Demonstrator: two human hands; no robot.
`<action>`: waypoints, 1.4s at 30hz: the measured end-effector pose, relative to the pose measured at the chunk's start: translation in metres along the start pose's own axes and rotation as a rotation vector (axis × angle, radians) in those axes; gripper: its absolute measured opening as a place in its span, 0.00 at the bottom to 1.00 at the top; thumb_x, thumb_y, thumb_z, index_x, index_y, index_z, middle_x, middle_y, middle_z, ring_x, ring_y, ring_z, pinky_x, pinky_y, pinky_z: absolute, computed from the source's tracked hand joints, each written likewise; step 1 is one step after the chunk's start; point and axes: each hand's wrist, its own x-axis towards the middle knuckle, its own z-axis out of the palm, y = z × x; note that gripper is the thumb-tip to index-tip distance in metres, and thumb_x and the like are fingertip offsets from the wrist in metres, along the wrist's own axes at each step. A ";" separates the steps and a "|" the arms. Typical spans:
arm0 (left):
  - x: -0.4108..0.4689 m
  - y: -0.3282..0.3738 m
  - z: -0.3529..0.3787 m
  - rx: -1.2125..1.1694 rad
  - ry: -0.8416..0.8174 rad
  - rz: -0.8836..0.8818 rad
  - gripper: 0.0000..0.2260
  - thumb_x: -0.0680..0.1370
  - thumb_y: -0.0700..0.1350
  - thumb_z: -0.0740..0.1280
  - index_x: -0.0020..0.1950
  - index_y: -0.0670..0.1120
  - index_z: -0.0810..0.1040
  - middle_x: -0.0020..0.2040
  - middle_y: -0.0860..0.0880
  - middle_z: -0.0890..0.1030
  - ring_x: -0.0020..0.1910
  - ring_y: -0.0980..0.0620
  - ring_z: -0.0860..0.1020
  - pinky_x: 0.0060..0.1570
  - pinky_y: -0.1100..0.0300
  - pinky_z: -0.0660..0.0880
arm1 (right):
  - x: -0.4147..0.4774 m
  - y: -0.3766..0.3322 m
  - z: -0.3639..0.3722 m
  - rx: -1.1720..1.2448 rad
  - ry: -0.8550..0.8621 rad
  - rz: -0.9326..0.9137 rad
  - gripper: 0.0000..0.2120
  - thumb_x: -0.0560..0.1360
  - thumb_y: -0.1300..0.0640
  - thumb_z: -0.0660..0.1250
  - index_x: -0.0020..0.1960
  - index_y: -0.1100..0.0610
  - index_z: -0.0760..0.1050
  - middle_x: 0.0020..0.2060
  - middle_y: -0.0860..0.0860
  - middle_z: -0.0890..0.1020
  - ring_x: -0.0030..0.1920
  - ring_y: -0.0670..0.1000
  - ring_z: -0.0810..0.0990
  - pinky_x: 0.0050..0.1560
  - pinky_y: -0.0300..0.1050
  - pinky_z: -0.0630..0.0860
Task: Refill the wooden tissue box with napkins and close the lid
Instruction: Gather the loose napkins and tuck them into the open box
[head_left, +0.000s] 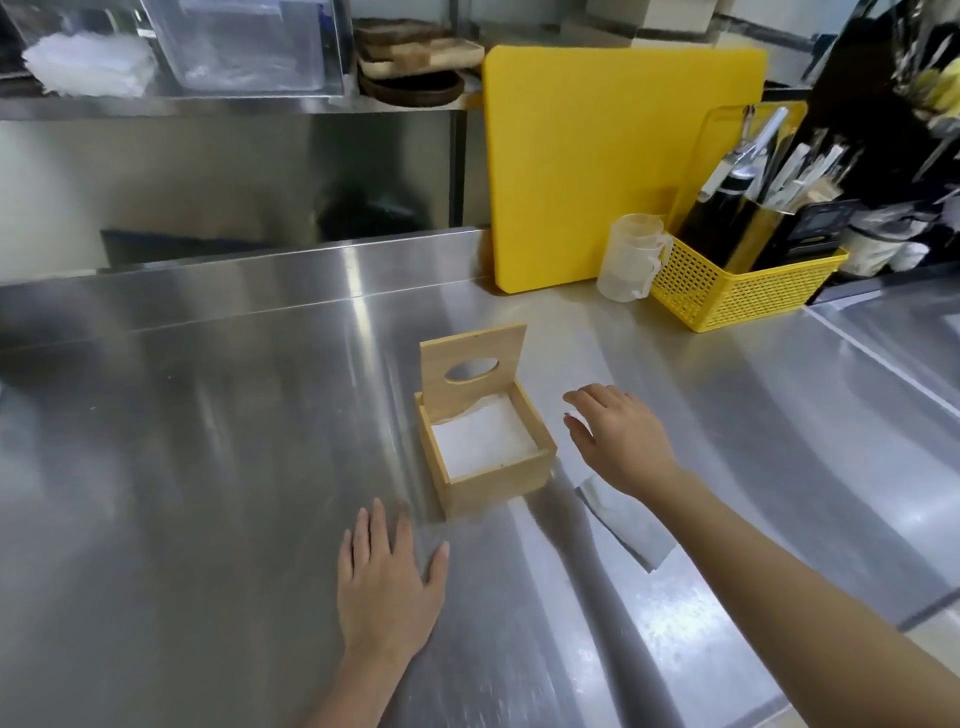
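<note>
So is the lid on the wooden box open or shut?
Open. The lid stands upright at the back of the wooden box, and white napkins show inside.

I can read no words, numbers or brand marks anywhere here. The dark device (815, 228) behind my yellow basket (737, 291) may carry a display, but it is too blurred to read.

The right forearm (810, 587) covers part of a flat grey sheet (626, 522) at four o'clock from the wooden box (485, 449). The raised lid (470, 371) hides the napkins' (480, 439) far edge. The tools in the yellow basket (737, 291) at two o'clock are blurred.
</note>
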 end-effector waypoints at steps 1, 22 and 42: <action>-0.004 0.008 0.001 0.004 -0.018 0.016 0.37 0.76 0.63 0.38 0.59 0.43 0.78 0.61 0.38 0.78 0.62 0.39 0.75 0.64 0.48 0.64 | -0.008 0.006 0.002 -0.010 -0.008 0.031 0.08 0.67 0.64 0.73 0.46 0.62 0.79 0.37 0.57 0.84 0.35 0.61 0.81 0.33 0.49 0.78; -0.010 0.026 0.002 -0.057 0.068 0.136 0.26 0.73 0.57 0.52 0.55 0.39 0.78 0.55 0.41 0.82 0.56 0.41 0.78 0.57 0.47 0.73 | -0.086 0.015 0.025 0.320 -0.211 0.260 0.14 0.69 0.65 0.63 0.53 0.62 0.80 0.52 0.59 0.84 0.53 0.63 0.80 0.53 0.52 0.74; 0.031 -0.016 -0.011 -0.065 0.144 0.085 0.21 0.73 0.53 0.54 0.52 0.39 0.78 0.53 0.41 0.82 0.52 0.40 0.79 0.51 0.47 0.75 | -0.010 -0.004 -0.060 0.893 -0.813 0.272 0.06 0.69 0.64 0.69 0.40 0.56 0.74 0.37 0.52 0.76 0.39 0.48 0.74 0.37 0.37 0.68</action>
